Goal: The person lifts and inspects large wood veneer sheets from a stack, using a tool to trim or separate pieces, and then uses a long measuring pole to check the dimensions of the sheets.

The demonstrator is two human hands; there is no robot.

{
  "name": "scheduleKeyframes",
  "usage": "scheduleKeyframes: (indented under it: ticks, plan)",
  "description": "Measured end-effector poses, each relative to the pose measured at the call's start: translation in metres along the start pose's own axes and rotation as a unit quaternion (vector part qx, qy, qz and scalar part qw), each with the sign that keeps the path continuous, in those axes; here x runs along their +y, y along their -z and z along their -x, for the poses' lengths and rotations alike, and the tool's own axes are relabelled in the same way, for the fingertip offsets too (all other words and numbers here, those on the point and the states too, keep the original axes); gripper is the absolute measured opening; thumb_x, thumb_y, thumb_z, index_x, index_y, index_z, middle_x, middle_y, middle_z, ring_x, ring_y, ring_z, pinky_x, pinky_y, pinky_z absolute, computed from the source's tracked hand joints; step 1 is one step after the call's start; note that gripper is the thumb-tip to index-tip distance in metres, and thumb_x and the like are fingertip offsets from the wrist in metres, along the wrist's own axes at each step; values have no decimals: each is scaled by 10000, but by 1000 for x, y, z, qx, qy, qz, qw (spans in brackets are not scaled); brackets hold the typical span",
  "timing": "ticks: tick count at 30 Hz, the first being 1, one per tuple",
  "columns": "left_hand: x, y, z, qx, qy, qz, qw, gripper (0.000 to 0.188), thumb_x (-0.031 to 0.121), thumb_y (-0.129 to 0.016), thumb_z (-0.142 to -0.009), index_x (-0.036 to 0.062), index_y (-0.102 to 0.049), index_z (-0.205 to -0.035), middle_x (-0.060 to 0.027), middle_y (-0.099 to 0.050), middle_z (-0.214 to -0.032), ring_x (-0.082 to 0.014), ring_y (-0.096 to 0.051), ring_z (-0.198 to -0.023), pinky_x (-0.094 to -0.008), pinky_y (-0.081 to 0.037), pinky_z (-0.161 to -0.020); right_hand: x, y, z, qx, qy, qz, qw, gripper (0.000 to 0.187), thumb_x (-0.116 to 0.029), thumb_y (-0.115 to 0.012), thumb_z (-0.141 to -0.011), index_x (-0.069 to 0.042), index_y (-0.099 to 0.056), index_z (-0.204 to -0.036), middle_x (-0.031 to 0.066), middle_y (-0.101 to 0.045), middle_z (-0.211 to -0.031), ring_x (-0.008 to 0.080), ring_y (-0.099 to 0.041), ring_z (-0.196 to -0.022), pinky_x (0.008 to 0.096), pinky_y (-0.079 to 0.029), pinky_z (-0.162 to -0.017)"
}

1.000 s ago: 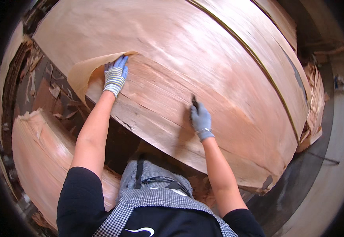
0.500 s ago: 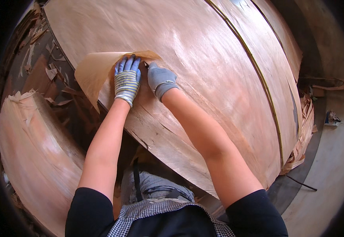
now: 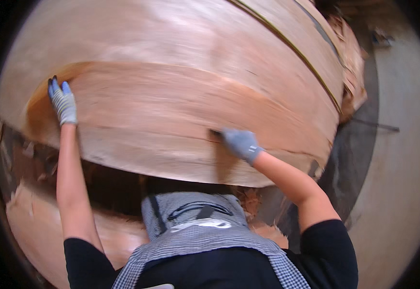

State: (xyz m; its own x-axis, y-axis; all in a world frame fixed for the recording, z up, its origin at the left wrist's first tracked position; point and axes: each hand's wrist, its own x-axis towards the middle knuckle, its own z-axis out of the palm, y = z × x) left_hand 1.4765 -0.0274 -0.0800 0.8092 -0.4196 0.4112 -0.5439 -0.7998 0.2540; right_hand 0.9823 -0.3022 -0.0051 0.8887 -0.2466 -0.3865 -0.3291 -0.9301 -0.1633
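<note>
Lying at the lower left, a curved, pale pink-tan pile of thin wood [image 3: 34, 231] shows a ragged upper edge; loose reddish-brown wood scraps [image 3: 29, 149] lie just beyond it. Above and slightly to the right, the left hand [image 3: 63, 102], in a striped, pale knit glove with blue fingers, is open, its fingers extended against an orange-brown, curled end of thin wood [image 3: 39, 108]. From this end a broad, pink-tan, thin wooden sheet [image 3: 157, 96] extends rightward in front of the person, its upper margin forming a long arc and its near edge bowed toward the body. Below that edge, at centre, is a black-and-white checked cloth apron [image 3: 205, 243]. Right of centre, a short, dark tool [image 3: 215, 135], blurred, projects leftward from the right hand [image 3: 240, 143], which wears a plain grey glove and is closed around it, over the near part of the sheet; whether the tip touches the wood cannot be told. Farther right, a narrow, dark, yellowish-edged line [image 3: 293, 46] crosses the wood diagonally. Beyond it hang crumpled, reddish-tan wood layers [image 3: 353, 72], near a thin, dark rod [image 3: 376, 125] and a pale grey floor [image 3: 393, 178].
</note>
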Motion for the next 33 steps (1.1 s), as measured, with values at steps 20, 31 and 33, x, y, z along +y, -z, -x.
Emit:
scheduleKeyframes:
  ticks: [20,31,33]
  plan:
    - [7,-39,1,-44,47,-83,994,647,496,-373,-907,19,-360,-1343,-158,-377,-1382,-296,-351,-1269,-357,-238,-1063,325,-49,267,-77,-96,78,989,48,-165,-500,-815,-137,-513,-851,66,-598,-694,274,-616,-602,396,-479,-479]
    - [55,-21,26,15,-14,-275,961,492,442,-425,-888,96,-506,-1229,-150,-512,-1247,-316,-474,-1143,-451,-370,-948,397,-54,369,-31,-248,40,967,161,-44,-483,-848,-5,-575,-974,234,-607,-861,389,-597,-774,451,-469,-652]
    - [63,-16,25,-14,0,-237,972,460,431,-404,-900,86,-538,-1173,-142,-531,-1222,-318,-491,-1114,-450,-387,-926,365,-39,353,92,-337,-1,937,305,-57,-448,-876,8,-504,-1169,242,-583,-1060,348,-591,-956,404,-476,-782]
